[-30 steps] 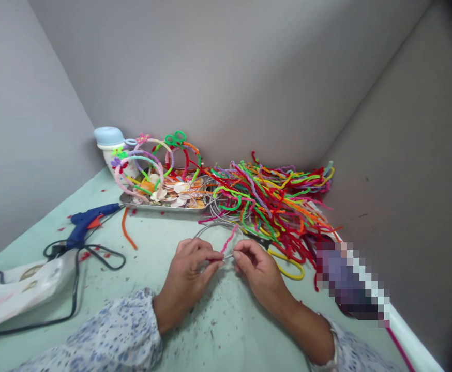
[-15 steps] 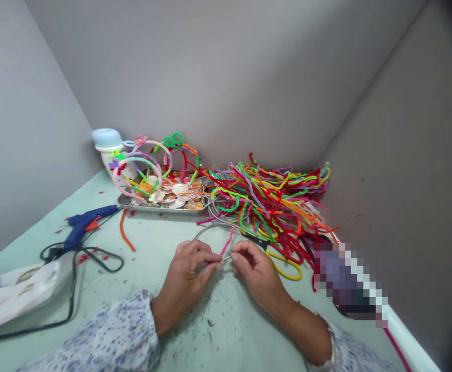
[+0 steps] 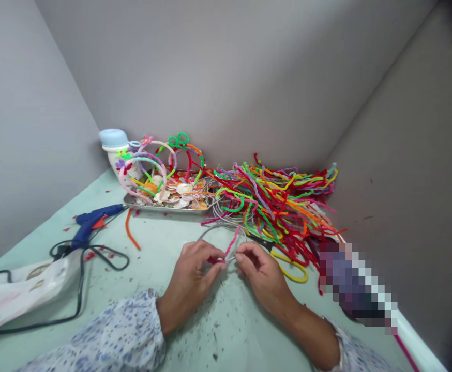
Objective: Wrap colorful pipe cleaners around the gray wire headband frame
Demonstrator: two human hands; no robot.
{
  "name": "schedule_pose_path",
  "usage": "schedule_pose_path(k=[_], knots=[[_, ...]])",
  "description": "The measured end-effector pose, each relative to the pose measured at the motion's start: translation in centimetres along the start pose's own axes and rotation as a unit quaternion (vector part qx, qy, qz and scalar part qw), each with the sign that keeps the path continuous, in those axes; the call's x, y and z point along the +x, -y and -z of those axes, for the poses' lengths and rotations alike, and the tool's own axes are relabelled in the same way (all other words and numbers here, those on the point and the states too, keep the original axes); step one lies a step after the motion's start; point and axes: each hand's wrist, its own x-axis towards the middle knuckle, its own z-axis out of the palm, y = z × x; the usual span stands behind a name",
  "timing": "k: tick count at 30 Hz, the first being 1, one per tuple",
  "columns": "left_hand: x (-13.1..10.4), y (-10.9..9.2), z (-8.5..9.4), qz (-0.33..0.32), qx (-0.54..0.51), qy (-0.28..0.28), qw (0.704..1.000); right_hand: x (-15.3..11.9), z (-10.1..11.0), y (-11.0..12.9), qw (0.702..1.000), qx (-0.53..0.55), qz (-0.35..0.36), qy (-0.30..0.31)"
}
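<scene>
A thin grey wire hoop point(image 3: 216, 228) arches between my two hands above the table. My left hand point(image 3: 197, 271) pinches the hoop and a pink pipe cleaner point(image 3: 232, 242) at the hoop's near side. The pink strand rises from my left fingertips, and a short bit of it shows between thumb and index finger. On the right, my right hand point(image 3: 262, 268) has thumb and index finger closed on the wire near its end.
A tray point(image 3: 167, 208) of discs stands at the back with decorated hoops point(image 3: 150, 160). Beside it are a white cup point(image 3: 117, 155), piled pipe cleaners point(image 3: 280, 201) and yellow-handled scissors point(image 3: 294, 274). A blue glue gun point(image 3: 90, 222) with its cord and a plastic bag point(image 3: 28, 289) lie left.
The whole view has shifted slightly, with things now further right. My left thumb and index finger have parted a little, showing more of the pink pipe cleaner between them.
</scene>
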Motion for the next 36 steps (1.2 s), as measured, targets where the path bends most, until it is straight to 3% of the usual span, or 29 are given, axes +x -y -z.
schedule_pose_path(k=[36], knots=[[-0.13,-0.25,0.08,0.021,-0.017,0.024,0.999,-0.12,0.01,0.03,1.000,-0.008,0.015,-0.005]])
